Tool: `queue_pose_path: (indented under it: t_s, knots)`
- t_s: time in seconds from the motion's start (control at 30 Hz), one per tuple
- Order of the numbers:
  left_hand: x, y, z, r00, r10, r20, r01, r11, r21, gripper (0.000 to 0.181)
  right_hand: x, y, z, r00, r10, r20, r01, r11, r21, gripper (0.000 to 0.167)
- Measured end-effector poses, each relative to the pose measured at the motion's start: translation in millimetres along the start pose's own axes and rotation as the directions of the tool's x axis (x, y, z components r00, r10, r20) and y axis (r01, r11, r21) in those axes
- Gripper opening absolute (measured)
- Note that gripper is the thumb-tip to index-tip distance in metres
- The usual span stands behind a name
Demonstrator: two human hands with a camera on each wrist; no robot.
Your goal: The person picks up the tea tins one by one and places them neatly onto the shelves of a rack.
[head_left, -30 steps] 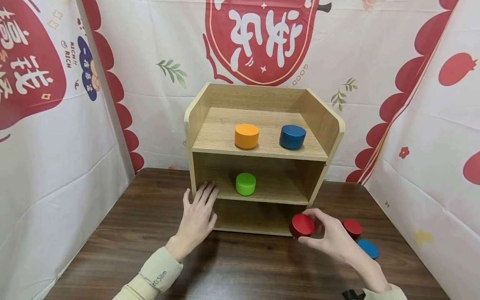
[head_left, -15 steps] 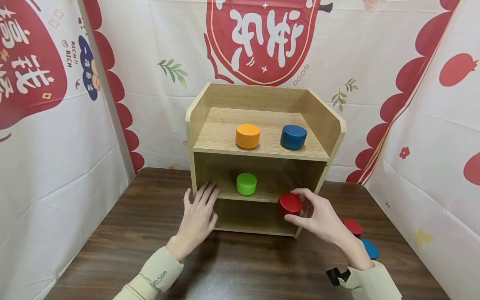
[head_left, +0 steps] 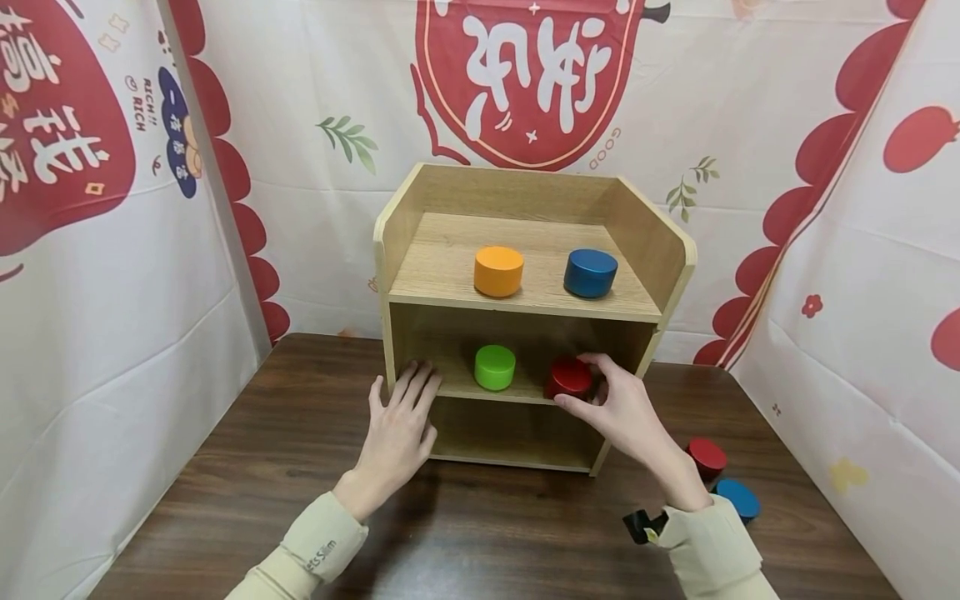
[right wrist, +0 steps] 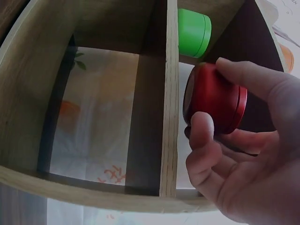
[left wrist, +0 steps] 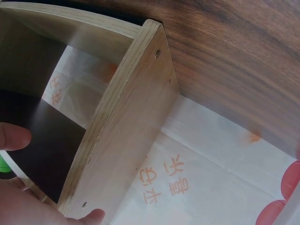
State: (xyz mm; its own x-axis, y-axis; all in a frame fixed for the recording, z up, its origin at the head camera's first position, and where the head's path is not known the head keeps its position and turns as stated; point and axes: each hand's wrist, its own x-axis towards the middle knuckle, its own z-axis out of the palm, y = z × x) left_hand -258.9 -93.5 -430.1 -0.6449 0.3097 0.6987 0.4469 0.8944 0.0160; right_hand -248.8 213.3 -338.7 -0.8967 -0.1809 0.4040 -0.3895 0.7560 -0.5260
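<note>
– Where is the red tin (head_left: pixel 568 377)?
– In the right hand (head_left: pixel 626 417); the thumb and fingers pinch it round its side, at the right end of the middle level of the shelf (head_left: pixel 442 246); I can't tell if its bottom touches down;
– What is next to it?
– The green tin (head_left: pixel 494 368); it stands to the left of the red tin, with a gap between them;
– What does the left hand (head_left: pixel 393 440) do?
– It rests on the left board (left wrist: pixel 131 126) of the shelf; the little finger is spread away on the outside; the other long fingers lie close together on the inside; they look straight;
– What is up on top?
– An orange tin (head_left: pixel 498 273) and, to the right of it, a blue tin (head_left: pixel 591 275);
– And on the table (head_left: pixel 480 533)?
– A second red tin (head_left: pixel 707 455) and a second blue tin (head_left: pixel 738 497), close together, to the right of the shelf
</note>
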Motion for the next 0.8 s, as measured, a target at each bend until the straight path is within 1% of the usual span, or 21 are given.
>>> queue_pose_path:
  t_s: [0.1, 0.37, 0.57, 0.8]
  knots:
    - [0.5, 0.2, -0.3, 1.0, -0.001, 0.003, 0.001, 1.0, -0.002, 0.069, 3.2, -0.3, 2.6, 1.0, 0.021, -0.004, -0.021, 1.0, -0.02, 0.059]
    - [0.0, 0.6, 0.3, 1.0, -0.003, -0.001, 0.003, 1.0, -0.003, 0.071, 8.6, -0.6, 9.7, 0.997, 0.047, -0.054, -0.053, 0.992, -0.117, 0.06]
    - [-0.5, 1.1, 0.9, 1.0, -0.004, -0.003, 0.004, 1.0, -0.002, 0.071, 10.3, -0.8, 12.4, 0.995, 0.074, -0.066, -0.083, 0.986, -0.146, 0.061]
    - [-0.4, 0.7, 0.4, 1.0, -0.002, -0.014, 0.002, 1.0, -0.006, 0.071, 12.2, -0.8, 14.1, 0.995, 0.073, -0.064, -0.083, 0.983, -0.164, 0.061]
